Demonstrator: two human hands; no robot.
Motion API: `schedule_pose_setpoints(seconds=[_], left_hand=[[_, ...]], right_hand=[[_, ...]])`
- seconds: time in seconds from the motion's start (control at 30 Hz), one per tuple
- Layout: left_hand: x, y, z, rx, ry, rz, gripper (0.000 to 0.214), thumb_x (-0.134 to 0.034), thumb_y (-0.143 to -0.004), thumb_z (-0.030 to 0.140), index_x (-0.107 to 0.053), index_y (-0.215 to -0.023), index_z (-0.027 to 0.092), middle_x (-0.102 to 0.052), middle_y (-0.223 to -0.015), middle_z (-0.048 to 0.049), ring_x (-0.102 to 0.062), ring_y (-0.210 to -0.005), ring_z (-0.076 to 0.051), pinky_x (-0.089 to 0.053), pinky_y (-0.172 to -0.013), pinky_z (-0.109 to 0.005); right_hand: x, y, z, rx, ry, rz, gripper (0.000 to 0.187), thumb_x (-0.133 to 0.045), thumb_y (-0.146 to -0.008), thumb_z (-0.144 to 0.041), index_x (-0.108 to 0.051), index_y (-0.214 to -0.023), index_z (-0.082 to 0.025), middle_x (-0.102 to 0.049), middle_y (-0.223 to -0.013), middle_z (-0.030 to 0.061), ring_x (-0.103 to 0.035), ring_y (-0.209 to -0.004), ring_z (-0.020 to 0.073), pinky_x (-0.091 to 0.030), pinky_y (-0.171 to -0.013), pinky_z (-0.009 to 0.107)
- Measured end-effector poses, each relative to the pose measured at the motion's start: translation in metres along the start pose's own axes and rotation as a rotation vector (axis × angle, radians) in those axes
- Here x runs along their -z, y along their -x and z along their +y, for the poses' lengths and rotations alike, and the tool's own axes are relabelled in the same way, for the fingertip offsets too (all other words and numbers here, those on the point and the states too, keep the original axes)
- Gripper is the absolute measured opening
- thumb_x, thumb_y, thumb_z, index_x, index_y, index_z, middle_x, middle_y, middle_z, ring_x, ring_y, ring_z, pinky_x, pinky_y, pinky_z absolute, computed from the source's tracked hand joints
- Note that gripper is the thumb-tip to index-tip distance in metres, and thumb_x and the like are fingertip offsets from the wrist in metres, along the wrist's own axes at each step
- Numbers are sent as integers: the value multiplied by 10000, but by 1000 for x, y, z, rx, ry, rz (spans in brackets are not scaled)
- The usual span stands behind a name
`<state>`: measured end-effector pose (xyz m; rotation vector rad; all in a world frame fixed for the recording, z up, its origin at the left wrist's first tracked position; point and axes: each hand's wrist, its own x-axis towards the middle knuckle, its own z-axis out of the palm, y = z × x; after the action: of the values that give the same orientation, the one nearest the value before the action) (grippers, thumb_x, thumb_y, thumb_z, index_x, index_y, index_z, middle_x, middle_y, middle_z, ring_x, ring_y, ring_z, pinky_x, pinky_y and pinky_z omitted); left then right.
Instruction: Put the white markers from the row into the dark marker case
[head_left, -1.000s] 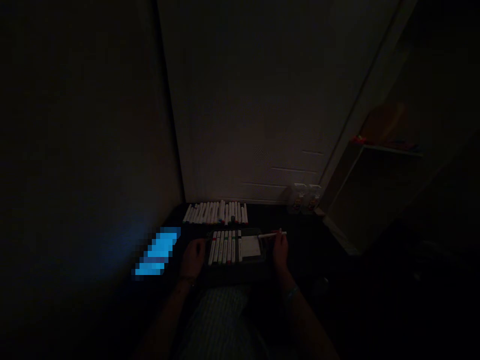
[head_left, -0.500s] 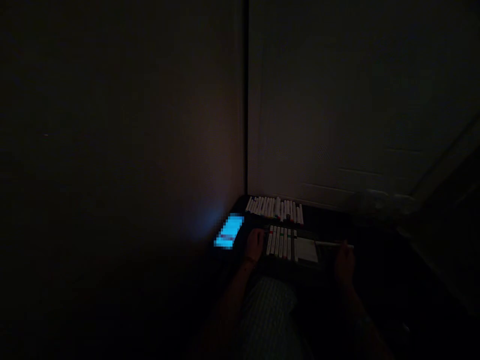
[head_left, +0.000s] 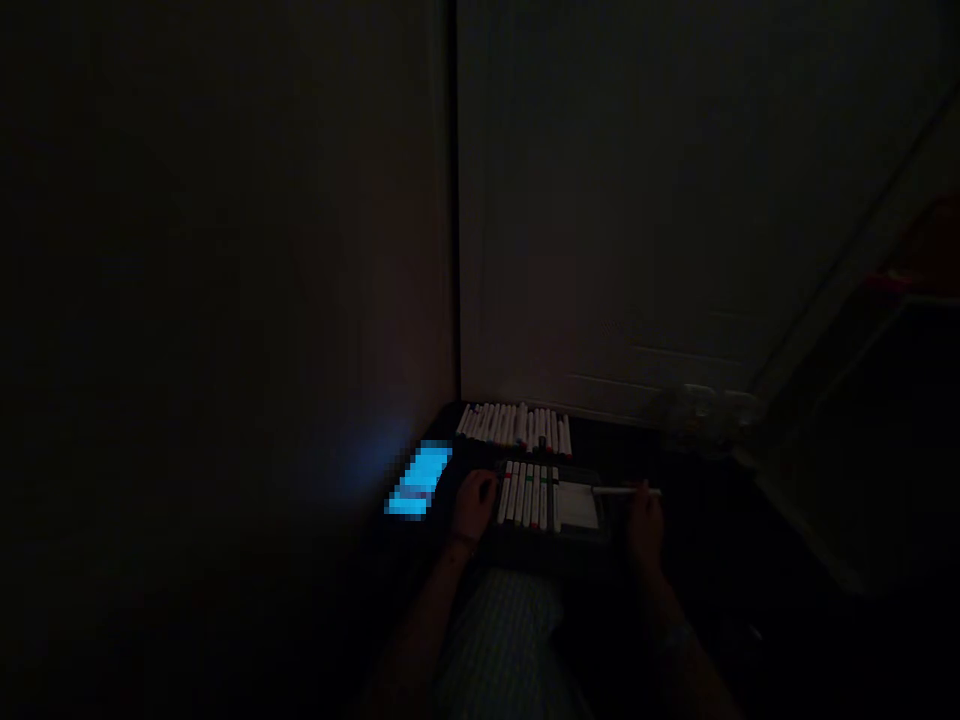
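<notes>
The scene is very dark. My right hand [head_left: 646, 525] is closed around a white marker [head_left: 619, 491], which lies nearly level and points left toward a white pad or card [head_left: 577, 506]. That pale rectangle sits in the right part of a dark, clear-edged tray [head_left: 606, 520]. Several white markers [head_left: 529, 495] with coloured bands stand side by side in the tray's left part. My left hand [head_left: 472, 503] is curled at the tray's left edge. Whatever its fingers hold, if anything, is hidden in the dark.
Behind the tray lies a row of several white markers [head_left: 517, 425] with coloured ends. A glowing blue phone screen [head_left: 420, 482] is left of my left hand. Walls [head_left: 562, 200] meet in a corner behind. Clear plastic packaging [head_left: 705, 415] lies at the back right.
My view has turned slightly right, so everything sits further left in the picture. The marker stays in my right hand, and my left hand remains by the tray's left edge.
</notes>
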<state>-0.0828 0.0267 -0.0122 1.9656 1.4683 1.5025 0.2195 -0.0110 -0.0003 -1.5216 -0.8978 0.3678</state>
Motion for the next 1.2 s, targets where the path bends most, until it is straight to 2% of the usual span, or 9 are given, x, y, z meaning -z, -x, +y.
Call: schedule_pose_setpoints(seconds=[0.23,0.4,0.53,0.63,0.83,1.0,1.2], left_hand=[[3,-2,5,20,21,-40,124,-505,-753,224,-600,-831,203,-603,-927,-54,-563,-916,-195,-447,-862,-380],[3,-4,-4,26,22,-92,162,-507,-755,273,-602,-870,210,-606,-943,-51,-563,-939,-215,-433,-890,-408],[2,-6,-5,37,16,-79,175,-487,-766,287,-604,-879,223,-606,-962,-49,-556,-964,-222,-424,-911,-408],[3,-3,2,35,-5,-54,174,-471,-768,254,-603,-875,216,-608,-951,-51,-565,-937,-210,-435,-897,-390],[3,-3,0,-18,-22,-73,176,-471,-767,234,-604,-879,209,-605,-948,-51,-564,-936,-199,-437,-886,-378],[3,-5,-5,-9,-24,-78,120,-497,-749,251,-589,-812,206,-600,-958,-54,-561,-945,-212,-431,-888,-381],[4,-4,2,9,-31,-96,130,-492,-752,245,-583,-833,199,-590,-968,-56,-551,-951,-205,-424,-893,-377]], right_hand=[[-2,0,-4,2,-38,-29,625,-320,-795,-668,-631,-864,-130,-629,-722,64,-546,-690,178,-385,-653,270],[-6,0,-6,46,-74,-30,546,-345,-812,-622,-632,-846,-158,-633,-764,53,-551,-704,172,-393,-657,261],[-5,0,-9,37,-64,-46,532,-331,-827,-603,-633,-844,-165,-617,-706,38,-550,-673,170,-389,-637,259],[-3,3,-11,41,-74,-42,548,-336,-818,-615,-632,-854,-156,-626,-745,51,-549,-700,172,-388,-650,259],[-2,3,-11,26,-84,-54,564,-361,-798,-633,-637,-847,-143,-631,-737,57,-542,-681,169,-381,-637,260],[-5,3,-9,18,-82,-55,561,-351,-803,-630,-641,-848,-152,-631,-727,49,-547,-671,168,-388,-624,259],[-3,6,-13,13,-77,-78,548,-373,-798,-621,-644,-834,-147,-632,-723,52,-549,-676,168,-387,-624,255]])
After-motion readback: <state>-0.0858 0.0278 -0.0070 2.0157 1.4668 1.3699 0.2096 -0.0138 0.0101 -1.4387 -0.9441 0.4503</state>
